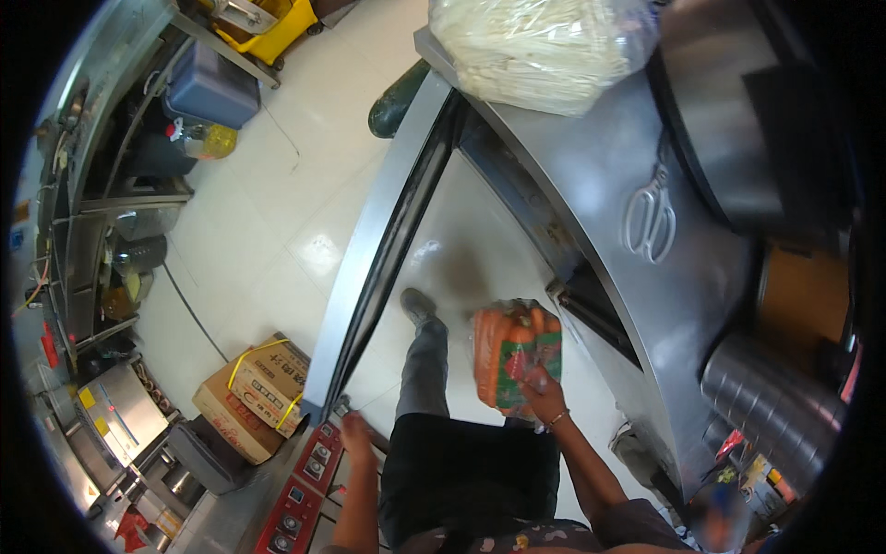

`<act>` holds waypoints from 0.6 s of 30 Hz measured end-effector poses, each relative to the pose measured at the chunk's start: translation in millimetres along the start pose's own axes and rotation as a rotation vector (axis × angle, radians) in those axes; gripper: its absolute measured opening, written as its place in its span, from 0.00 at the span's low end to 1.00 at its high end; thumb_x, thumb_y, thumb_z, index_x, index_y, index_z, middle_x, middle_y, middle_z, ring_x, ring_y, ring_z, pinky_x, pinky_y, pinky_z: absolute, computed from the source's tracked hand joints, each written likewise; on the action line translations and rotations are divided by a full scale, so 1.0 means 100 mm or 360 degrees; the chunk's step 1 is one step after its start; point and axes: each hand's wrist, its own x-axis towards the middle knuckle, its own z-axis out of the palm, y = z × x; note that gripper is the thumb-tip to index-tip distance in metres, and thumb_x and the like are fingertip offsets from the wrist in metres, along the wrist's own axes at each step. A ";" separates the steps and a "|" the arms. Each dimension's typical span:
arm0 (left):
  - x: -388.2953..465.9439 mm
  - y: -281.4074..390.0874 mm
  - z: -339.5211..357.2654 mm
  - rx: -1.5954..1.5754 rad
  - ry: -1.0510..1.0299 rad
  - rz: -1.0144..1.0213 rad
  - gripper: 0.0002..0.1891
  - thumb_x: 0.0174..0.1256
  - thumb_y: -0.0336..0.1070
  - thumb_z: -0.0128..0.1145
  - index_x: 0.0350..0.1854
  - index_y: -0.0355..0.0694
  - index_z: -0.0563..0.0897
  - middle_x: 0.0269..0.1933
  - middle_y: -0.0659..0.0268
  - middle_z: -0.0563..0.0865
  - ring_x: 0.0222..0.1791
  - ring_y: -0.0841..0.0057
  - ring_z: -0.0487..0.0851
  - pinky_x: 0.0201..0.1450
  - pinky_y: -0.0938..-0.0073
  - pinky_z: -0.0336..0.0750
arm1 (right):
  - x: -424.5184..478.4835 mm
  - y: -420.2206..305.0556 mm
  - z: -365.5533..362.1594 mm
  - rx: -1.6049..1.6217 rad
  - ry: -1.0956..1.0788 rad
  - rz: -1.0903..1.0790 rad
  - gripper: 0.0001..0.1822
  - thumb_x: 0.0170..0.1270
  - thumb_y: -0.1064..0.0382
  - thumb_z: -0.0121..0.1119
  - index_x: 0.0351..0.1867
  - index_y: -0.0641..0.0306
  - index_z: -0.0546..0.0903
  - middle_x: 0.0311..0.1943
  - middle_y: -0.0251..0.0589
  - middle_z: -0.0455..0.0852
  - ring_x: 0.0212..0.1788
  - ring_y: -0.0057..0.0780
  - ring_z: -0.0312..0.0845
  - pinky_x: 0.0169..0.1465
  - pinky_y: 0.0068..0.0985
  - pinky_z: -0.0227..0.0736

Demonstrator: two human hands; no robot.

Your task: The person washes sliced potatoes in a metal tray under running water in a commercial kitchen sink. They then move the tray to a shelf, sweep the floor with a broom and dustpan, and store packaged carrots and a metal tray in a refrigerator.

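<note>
A clear plastic bag of carrots (pixel 489 360) with a green printed panel hangs from my right hand (pixel 543 393), whose fingers grip its near side. The bag is above the tiled floor, between an open steel door (pixel 377 228) and the steel counter unit. My left hand (pixel 355 428) is blurred beside the near end of that door, close to a red control panel (pixel 308 478) with dials. Whether it touches the door, I cannot tell. Under the counter, the unit's opening (pixel 554 228) looks dark, and its contents are hidden.
Scissors (pixel 651 215) and a large bag of pale, thin strands (pixel 540 52) lie on the counter (pixel 588 152). Beyond the door lies a dark green gourd-like vegetable (pixel 398 104). Cardboard boxes (pixel 252 395) stand left of the door. An oil jug (pixel 208 140) sits near shelving.
</note>
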 end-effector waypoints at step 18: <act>2.33 0.47 4.10 0.1373 -0.1297 0.2404 0.21 0.42 0.31 0.63 0.43 0.43 0.75 0.41 0.57 0.79 0.47 0.61 0.77 0.58 0.60 0.64 | 3.33 0.84 1.36 -0.0554 -0.0320 -0.0907 0.12 0.57 0.55 0.60 0.31 0.59 0.74 0.25 0.43 0.79 0.29 0.43 0.77 0.34 0.34 0.71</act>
